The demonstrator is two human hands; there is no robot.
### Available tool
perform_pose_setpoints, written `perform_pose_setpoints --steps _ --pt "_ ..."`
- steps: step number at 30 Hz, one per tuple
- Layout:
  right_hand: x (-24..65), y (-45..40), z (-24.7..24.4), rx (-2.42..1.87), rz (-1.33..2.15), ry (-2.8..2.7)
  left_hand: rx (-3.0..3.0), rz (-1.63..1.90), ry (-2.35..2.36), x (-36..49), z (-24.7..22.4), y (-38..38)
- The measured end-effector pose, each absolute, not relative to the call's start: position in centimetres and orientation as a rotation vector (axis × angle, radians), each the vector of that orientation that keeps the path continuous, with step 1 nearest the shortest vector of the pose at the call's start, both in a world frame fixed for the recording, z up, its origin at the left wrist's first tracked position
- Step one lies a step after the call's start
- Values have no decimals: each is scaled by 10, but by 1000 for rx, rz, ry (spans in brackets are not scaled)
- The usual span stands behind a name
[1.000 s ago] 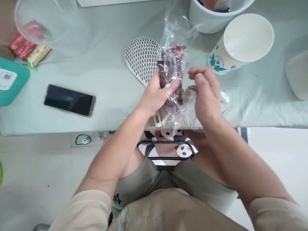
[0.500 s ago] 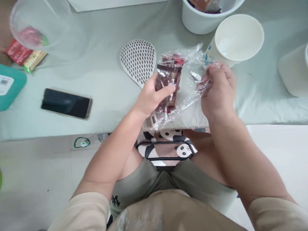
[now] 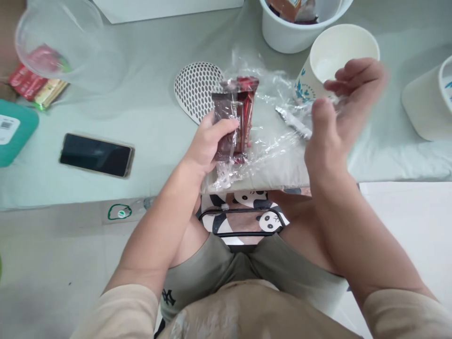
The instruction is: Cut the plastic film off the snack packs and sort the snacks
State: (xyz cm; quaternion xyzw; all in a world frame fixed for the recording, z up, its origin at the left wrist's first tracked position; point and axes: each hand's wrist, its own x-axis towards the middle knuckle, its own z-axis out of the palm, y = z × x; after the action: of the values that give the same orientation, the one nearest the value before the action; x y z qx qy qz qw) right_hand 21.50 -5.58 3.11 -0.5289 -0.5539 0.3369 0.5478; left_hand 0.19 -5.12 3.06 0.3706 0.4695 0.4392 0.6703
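My left hand (image 3: pixel 208 141) is closed around dark brown and red wrapped snack packets (image 3: pixel 233 127), thumb across their front. Clear plastic wrap (image 3: pixel 268 146) spreads from the packets to the right over the table. My right hand (image 3: pixel 342 108), slightly blurred, is raised with its fingers apart and nothing visible in it. It hangs in front of a white paper cup (image 3: pixel 344 40) with blue print, hiding part of its side. A silvery strip (image 3: pixel 293 122) lies at the wrap's right end. Partly covered by the packets and wrap is a perforated white skimmer (image 3: pixel 197 87).
A white tub (image 3: pixel 287 35) with packets stands at the back. Another white container (image 3: pixel 429 103) is at the right edge. On the left are a phone (image 3: pixel 97 154), a clear plastic tub (image 3: pixel 60 37), red and yellow packets (image 3: pixel 31 80) and a green item (image 3: pixel 16 132).
My right hand has let go of the plastic wrap, opened and risen up and right toward the paper cup. My left hand has shifted slightly left with the packets.
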Motion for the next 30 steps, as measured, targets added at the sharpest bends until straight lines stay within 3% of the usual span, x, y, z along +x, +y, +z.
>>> perform_pose_setpoints --steps 3,5,20,27,30 --pt "208 -69 43 -1209 286 -1532 905 962 1073 2 29 -54" --pt "206 -69 42 -1202 218 -1647 949 938 1069 2 28 -55" --pt "225 -53 25 -1429 982 -1515 954 536 907 -46 47 -56" --pt "216 -61 33 -1154 498 -1280 874 787 1054 -33 31 -50" --pt "201 -72 34 -1057 609 -1337 874 907 1103 -19 24 -47"
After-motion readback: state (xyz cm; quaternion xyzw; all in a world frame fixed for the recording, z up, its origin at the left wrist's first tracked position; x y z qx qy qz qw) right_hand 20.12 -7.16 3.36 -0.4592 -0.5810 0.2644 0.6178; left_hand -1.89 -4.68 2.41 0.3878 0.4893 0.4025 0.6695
